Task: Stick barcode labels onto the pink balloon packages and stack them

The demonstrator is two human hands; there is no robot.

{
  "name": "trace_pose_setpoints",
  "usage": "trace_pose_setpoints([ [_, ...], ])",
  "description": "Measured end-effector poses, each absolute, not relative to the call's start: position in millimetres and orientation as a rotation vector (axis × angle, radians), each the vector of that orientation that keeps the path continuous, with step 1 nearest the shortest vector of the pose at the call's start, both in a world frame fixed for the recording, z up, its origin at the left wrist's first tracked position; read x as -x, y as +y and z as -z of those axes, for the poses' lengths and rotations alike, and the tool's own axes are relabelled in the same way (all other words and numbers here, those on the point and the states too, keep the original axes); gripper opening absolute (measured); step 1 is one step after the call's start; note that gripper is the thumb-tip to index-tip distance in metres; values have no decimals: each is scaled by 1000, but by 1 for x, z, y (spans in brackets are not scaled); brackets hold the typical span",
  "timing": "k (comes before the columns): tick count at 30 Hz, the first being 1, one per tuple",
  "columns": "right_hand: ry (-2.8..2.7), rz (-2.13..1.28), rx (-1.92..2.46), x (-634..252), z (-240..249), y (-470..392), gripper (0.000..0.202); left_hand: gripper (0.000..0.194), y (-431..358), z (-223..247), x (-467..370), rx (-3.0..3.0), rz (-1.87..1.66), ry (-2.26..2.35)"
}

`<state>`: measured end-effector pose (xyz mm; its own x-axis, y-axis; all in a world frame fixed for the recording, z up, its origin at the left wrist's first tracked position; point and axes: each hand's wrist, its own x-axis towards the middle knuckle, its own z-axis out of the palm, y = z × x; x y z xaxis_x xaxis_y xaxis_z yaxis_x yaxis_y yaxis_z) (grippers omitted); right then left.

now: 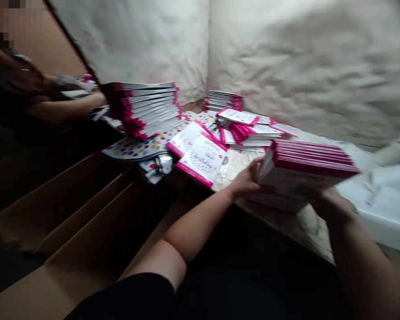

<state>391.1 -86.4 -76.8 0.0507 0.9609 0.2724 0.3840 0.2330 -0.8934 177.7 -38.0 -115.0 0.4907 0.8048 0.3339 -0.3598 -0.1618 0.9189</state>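
Note:
A stack of flat white-and-magenta printed packets is held upright on edge between both my hands, above the right part of the worktable. My left hand grips its left side, fingers wrapped round the edge. From below and the right, my right hand clasps the stack, its fingers mostly hidden. Two similar packets lie overlapping at the table's front edge, left of my hands. Behind them is a loose pile of packets. A tall fanned stack leans on a polka-dot item at the left.
Another neat stack stands in the back corner against the paper-covered wall. Open cardboard boxes sit below the table at the left. Translucent plastic sheeting lies at the right. A co-worker's arm reaches in at the far left.

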Motion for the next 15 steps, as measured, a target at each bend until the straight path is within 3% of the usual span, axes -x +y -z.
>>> trace_pose_setpoints([
  [5,-1431,-1189,1091,-417,90,-82,58,93,-37,107,-180,-1504,-1075,472],
  [10,-1257,-1206,900,-408,107,-84,65,91,-48,107,-191,-1548,-1246,520],
  [15,-1365,-1232,863,-410,109,-86,67,93,-54,113,-192,-1504,-1130,577],
])
